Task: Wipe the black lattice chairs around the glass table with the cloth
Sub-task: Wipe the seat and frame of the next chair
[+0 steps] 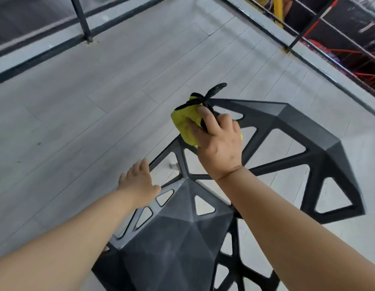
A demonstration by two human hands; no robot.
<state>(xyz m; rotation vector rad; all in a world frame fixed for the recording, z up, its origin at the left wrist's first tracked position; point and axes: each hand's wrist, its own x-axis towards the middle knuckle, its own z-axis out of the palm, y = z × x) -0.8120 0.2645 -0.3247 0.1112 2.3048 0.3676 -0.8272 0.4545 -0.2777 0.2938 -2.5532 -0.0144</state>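
Black lattice chair (171,238) stood directly below me, seat nearest. My left hand (138,183) lay on the seat edge, fingers straight and together, apparently as a brace. Beyond it, my right hand (218,143) gripped the yellow cloth (184,122), pressing it onto the chair's upper rim to wipe. Grey floor (98,80) and railing (83,19) lay farthest.
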